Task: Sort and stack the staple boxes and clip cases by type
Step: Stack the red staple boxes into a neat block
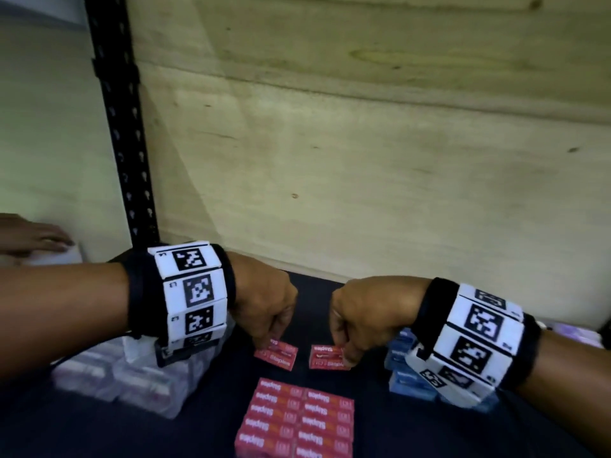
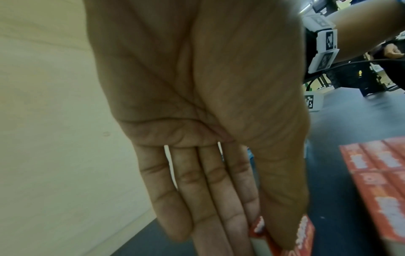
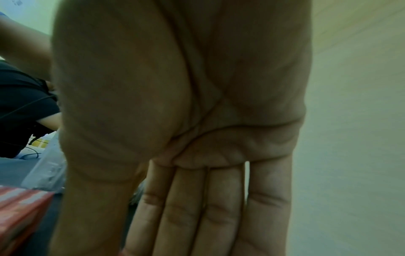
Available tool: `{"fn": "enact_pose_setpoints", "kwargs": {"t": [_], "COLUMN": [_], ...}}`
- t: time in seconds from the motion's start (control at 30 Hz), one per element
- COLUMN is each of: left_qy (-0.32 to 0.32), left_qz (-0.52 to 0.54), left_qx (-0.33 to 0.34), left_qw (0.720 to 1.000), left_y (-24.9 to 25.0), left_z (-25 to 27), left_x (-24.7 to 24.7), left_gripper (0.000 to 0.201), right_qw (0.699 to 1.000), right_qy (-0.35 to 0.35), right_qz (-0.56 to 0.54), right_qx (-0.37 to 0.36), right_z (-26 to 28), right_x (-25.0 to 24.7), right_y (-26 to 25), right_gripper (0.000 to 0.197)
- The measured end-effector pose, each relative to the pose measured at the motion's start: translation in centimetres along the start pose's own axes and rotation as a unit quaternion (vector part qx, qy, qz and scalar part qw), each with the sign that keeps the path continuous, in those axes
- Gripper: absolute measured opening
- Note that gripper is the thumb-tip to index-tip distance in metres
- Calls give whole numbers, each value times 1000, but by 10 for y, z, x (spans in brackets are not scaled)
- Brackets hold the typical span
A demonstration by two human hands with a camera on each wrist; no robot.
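Observation:
Two single red staple boxes lie side by side on the dark table. My left hand (image 1: 269,337) reaches down and pinches the left red staple box (image 1: 279,355); in the left wrist view the thumb and fingers of that hand (image 2: 263,242) clamp this box (image 2: 304,232). My right hand (image 1: 344,350) pinches the right red staple box (image 1: 325,358) at its right end; the right wrist view is filled by the palm (image 3: 175,225). Closer to me sits a two-column block of red staple boxes (image 1: 297,421).
Clear plastic clip cases (image 1: 132,381) are stacked under my left forearm. Blue staple boxes (image 1: 401,368) are piled under my right wrist. A plywood wall (image 1: 363,160) and a black shelf post (image 1: 122,127) close off the back. Another person's hand (image 1: 36,239) rests at far left.

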State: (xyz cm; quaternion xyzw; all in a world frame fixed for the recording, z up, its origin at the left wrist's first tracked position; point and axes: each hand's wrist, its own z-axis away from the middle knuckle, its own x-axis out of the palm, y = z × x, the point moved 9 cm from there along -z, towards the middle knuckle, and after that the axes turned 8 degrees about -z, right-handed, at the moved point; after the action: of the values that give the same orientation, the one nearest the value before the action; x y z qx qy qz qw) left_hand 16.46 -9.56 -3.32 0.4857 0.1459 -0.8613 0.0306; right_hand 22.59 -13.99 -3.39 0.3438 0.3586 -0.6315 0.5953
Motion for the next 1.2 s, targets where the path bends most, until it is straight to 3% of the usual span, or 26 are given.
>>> {"fn": "enact_pose_setpoints", "kwargs": {"t": [0.43,0.63,0.9,1.2], "left_qy": [-5,-21,-34,-54], "left_qz": [26,8,11,33], "left_qx": [10,27,42,34], "left_qw": [1000,999,998,997], "left_y": [19,16,21,26], "left_z": [31,35,31,23], "left_x": [20,24,30,32], "left_gripper": [16,41,37,36], "right_qw": [999,998,998,998], "right_qy": [9,-8,-23,-14], "right_qz": [-36,-56,-52,-55], "right_qx": [14,-6,-14,-30], "right_z": [34,46,48,40], "right_x": [30,32,37,35], "right_y": [-11,-15,-14,-16], "right_gripper": [20,34,43,39]}}
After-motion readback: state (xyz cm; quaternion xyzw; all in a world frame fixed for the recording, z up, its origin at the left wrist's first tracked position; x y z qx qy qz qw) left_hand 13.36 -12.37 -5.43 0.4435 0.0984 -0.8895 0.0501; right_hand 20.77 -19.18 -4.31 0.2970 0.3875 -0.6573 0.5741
